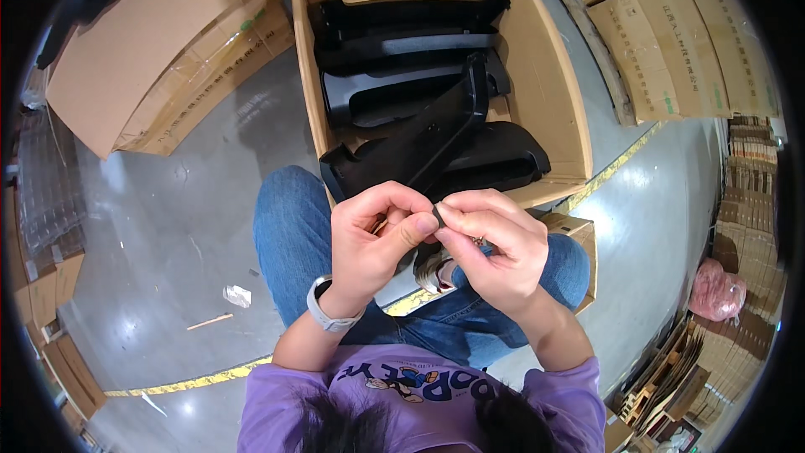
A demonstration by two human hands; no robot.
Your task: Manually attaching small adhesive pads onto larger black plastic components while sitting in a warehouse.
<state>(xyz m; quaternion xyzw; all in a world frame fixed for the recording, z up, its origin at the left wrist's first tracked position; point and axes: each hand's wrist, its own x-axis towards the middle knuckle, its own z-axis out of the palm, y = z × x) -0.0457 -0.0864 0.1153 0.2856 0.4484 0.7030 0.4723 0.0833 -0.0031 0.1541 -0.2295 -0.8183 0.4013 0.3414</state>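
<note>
Above my lap, my left hand (373, 235) and my right hand (499, 243) meet fingertip to fingertip. Both are closed in a pinch around a small dark piece (438, 216), mostly hidden by the fingers; its kind cannot be made out. Just beyond them stands an open cardboard box (549, 75). Several long black molded plastic parts lie in it, among them one slanting part (419, 134) that rests across the others. Its near end comes close to my left hand.
Large cartons (168, 42) stand at the far left, and stacked cartons (671, 42) at the far right. A smaller box (580, 243) is beside my right knee. Plastic scrap (237, 295) and a thin wooden stick (210, 321) lie on the grey floor. A pink plastic bundle (718, 289) sits at right.
</note>
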